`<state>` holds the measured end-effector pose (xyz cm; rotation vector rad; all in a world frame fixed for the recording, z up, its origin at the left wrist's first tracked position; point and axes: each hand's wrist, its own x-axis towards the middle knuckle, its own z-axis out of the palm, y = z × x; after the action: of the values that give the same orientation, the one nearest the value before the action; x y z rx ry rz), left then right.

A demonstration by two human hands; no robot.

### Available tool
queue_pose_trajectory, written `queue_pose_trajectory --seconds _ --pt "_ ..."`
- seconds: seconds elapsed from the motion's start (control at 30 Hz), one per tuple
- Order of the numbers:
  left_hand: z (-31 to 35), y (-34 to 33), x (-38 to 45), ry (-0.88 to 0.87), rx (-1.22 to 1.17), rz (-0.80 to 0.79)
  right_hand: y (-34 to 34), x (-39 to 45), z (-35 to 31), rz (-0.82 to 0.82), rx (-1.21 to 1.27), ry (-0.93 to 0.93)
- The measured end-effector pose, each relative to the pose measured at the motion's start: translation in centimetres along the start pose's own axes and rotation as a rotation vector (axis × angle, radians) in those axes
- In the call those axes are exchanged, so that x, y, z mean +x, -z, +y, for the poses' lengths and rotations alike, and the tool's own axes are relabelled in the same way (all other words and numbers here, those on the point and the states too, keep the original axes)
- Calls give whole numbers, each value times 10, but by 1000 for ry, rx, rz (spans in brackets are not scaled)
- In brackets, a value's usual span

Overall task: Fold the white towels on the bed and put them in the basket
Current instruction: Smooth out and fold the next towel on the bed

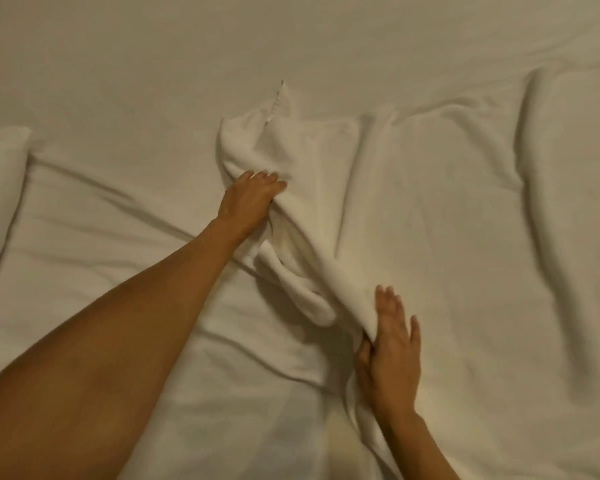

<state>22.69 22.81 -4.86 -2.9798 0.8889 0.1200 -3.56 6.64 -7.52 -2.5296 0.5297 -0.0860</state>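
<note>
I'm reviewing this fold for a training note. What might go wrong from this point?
The towel is bunched and twisted between the left hand and right hand, so a fold now would likely set in creases. Its white blends with the rumpled bed sheet, so sheet could get pinched too. No basket is in view.

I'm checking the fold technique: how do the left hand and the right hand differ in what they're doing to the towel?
The left hand reaches far out, fingers curled, gripping a bunched part of the white towel; the right hand stays near, fingers straight. The left grips the far end; the right pinches the near edge between thumb and fingers. Both hold the same towel on the bed.
</note>
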Motion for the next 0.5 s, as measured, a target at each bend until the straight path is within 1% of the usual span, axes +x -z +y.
queue_pose_trajectory --seconds 0.1,0.17,0.23,0.3,0.33,0.4,0.47,0.5 --pt "33 8 34 58 -49 46 23 38 29 106 -41 -81" --pt "57 11 54 69 -61 98 36 65 54 121 -125 -136" --pt "79 9 64 88 -100 130 45 90 79 67 -213 -193" --pt "98 -2 60 75 -110 94 50 108 98 -6 -263 -225" --pt "106 -9 53 56 -99 59 51 113 104 -15 -273 -215" --pt "118 -26 31 30 -145 10 48 118 109 7 -294 -112" --pt "128 -42 4 24 -260 -5 44 115 109 7 -334 83" --pt "133 -49 -9 19 -304 -8 40 111 110 -22 -367 169"
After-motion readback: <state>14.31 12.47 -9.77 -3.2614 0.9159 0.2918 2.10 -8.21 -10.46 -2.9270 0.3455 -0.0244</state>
